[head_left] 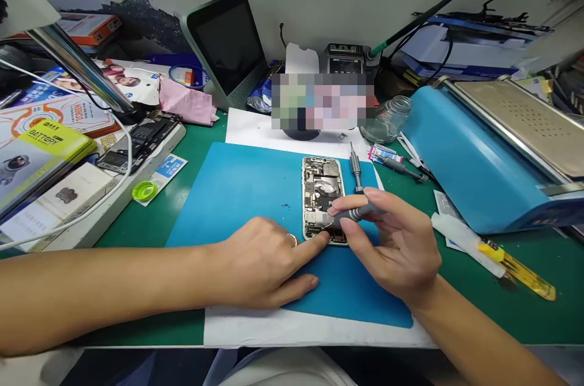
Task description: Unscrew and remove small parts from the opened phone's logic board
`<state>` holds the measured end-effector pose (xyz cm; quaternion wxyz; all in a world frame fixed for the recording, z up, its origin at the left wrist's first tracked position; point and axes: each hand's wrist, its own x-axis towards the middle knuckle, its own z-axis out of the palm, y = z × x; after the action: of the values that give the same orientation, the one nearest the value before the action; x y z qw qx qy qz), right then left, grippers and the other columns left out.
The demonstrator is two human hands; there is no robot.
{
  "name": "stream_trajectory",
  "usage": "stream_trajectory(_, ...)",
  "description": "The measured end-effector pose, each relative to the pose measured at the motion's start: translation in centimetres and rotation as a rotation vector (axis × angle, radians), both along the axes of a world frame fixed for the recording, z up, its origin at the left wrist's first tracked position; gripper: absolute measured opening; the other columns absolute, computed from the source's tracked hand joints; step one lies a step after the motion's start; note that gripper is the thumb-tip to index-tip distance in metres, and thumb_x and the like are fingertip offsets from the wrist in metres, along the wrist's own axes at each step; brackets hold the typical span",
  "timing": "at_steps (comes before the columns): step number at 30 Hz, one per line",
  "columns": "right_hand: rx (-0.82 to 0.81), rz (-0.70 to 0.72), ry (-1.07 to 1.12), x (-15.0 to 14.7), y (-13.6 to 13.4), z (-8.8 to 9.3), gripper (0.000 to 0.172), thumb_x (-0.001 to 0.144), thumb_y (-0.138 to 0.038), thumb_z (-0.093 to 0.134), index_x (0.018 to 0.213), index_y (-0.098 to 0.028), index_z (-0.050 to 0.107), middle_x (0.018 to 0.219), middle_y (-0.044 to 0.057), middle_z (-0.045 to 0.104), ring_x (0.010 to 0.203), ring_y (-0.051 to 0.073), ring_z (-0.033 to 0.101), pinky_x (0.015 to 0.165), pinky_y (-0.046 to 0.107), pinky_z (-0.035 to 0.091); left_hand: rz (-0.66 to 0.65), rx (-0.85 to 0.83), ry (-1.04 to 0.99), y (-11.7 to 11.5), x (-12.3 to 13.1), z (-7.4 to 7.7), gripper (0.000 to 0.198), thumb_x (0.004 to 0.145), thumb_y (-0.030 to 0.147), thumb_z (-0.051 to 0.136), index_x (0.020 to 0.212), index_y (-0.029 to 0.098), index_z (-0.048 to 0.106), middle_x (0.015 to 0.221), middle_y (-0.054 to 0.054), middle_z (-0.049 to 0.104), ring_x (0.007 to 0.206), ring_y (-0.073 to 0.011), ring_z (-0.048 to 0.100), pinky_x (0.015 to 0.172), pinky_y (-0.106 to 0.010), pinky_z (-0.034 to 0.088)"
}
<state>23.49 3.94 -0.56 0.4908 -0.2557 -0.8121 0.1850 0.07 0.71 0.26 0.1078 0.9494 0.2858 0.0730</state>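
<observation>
An opened smartphone (pixel 323 185) lies upright on a blue mat (pixel 246 191), its inner boards and parts exposed. My right hand (pixel 399 240) pinches a grey screwdriver (pixel 360 213) between thumb and fingers. The screwdriver slants toward the phone's lower half; I cannot make out where its tip meets the phone. My left hand (pixel 269 264), with a ring on one finger, rests on the mat. Its index fingertip touches the phone's lower end, its thumb is stretched out apart, and it holds nothing. A second screwdriver (pixel 356 164) lies just right of the phone.
Right of the mat lie another screwdriver (pixel 396 166), a yellow cutter (pixel 520 267) and a large blue machine (pixel 465 161). Behind stand a glass jar (pixel 387 121) and a tablet-like screen (pixel 228 39). Boxes, a lamp pole (pixel 82 70) and a green cap (pixel 145 191) are at left.
</observation>
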Motion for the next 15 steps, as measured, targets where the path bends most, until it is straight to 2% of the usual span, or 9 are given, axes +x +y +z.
stream_trajectory(9,-0.034,-0.015,0.018,-0.29,-0.02,-0.16,0.076,0.088,0.004,0.067,0.153,-0.031,0.049,0.116,0.006,0.078,0.097,0.021,0.079,0.073,0.035,0.072,-0.003,-0.012,0.018,-0.11,0.00,0.15,0.055,0.108,0.041,0.049,0.150,0.007,0.043,0.080,-0.001,0.074,0.063,-0.0253,0.071,0.051,-0.042,0.045)
stream_trajectory(15,0.018,0.000,0.004,-0.35,0.15,-0.21,0.079,0.087,0.006,0.068,0.154,-0.030,0.048,0.115,0.007,0.078,0.097,0.022,0.079,0.073,0.036,0.072,0.004,-0.040,0.040,0.07,0.13,0.25,0.056,0.108,0.041,0.050,0.151,0.006,0.042,0.081,-0.002,0.075,0.064,-0.0256,0.072,0.052,-0.040,0.045)
